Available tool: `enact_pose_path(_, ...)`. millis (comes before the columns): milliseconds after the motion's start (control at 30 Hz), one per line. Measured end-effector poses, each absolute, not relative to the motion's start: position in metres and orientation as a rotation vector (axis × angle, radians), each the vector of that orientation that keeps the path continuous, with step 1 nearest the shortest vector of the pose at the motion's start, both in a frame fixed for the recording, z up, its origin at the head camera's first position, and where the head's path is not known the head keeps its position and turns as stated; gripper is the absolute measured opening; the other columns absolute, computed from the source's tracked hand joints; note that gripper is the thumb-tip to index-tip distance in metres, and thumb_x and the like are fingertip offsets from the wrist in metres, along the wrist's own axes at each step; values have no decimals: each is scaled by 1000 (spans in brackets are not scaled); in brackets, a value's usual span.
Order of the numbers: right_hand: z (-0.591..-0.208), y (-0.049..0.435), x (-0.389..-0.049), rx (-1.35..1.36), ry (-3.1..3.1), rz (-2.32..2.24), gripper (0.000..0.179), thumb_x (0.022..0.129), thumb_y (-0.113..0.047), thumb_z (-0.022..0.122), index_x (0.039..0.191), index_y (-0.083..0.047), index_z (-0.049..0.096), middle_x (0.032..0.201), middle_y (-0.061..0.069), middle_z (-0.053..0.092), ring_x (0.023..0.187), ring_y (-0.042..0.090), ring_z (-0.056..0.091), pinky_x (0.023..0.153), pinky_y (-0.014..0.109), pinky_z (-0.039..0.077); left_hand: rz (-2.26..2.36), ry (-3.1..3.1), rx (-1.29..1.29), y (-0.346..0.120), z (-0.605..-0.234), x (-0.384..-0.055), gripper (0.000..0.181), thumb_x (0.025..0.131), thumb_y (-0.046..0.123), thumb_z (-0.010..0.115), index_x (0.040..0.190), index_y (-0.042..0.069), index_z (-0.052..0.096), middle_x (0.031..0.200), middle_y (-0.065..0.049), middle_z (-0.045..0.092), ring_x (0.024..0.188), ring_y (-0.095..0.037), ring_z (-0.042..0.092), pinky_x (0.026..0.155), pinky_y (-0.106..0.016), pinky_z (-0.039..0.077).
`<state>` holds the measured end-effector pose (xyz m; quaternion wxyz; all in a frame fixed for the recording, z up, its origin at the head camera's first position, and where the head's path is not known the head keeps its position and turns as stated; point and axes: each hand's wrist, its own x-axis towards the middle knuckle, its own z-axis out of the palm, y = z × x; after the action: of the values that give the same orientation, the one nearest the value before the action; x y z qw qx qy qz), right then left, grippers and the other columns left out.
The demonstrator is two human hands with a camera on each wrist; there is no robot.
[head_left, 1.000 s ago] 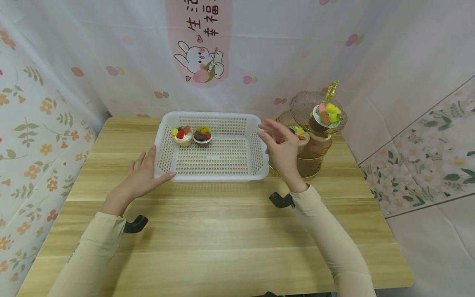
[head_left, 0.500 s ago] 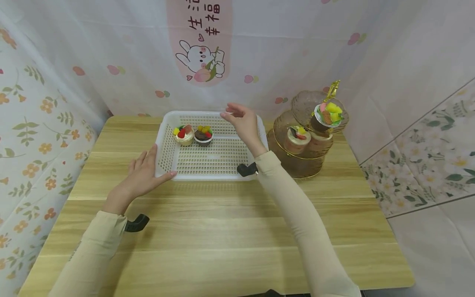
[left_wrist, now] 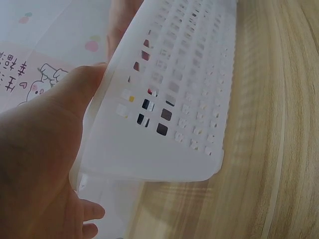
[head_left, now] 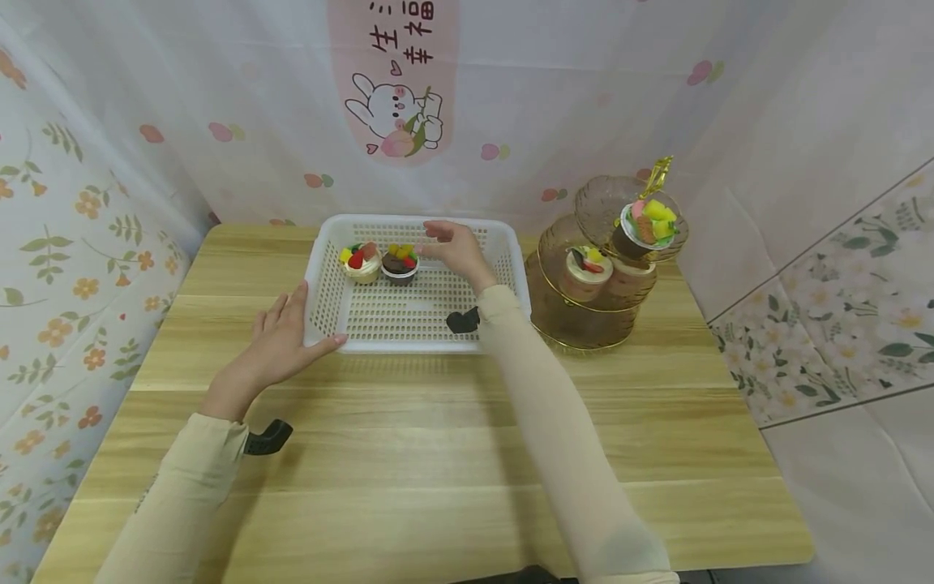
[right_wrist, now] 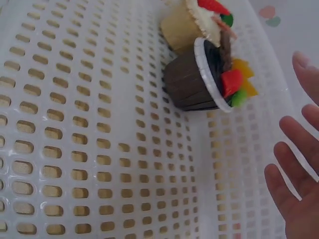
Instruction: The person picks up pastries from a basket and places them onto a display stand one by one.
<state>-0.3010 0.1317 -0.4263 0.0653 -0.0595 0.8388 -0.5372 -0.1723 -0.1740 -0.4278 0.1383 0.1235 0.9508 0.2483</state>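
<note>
My left hand [head_left: 273,341] rests against the left front corner of a white plastic basket [head_left: 416,347], its thumb straight along the front rim and its fingers spread at the left side. In the left wrist view the thumb lies at the top edge of the perforated wall [left_wrist: 134,154]. Over the basket is my right hand [head_left: 458,253], holding nothing, fingers just right of a brown cupcake [head_left: 400,268] topped with yellow and red fruit. That cupcake [right_wrist: 192,82] tilts in the right wrist view, apart from the loosely spread fingers. A cream cupcake [head_left: 362,266] stands at its left.
Right of the basket stands a tiered, gold-rimmed stand [head_left: 584,324]. Its top tier bears a dark cupcake [head_left: 645,227], and a layered dessert cup [head_left: 586,272] stands below. A printed curtain [head_left: 511,105] hangs behind the wooden table [head_left: 409,470].
My right hand has moved left from beside the stand, over the basket, and down toward the brown cupcake. My left hand has stayed at the basket's corner.
</note>
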Motion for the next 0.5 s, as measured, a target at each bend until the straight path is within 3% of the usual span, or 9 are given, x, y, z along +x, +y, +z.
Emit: enact_pose_path(500, -464, 118, -308, -155, 2536, -1426, 67, 84, -26, 80, 144, -19, 52, 142, 6, 58, 136, 27, 47, 114, 45, 40, 757, 2750, 347, -175, -430, -172, 115, 90, 67, 55, 157, 5, -16, 165, -28, 6, 150, -53, -2, 114, -74, -2)
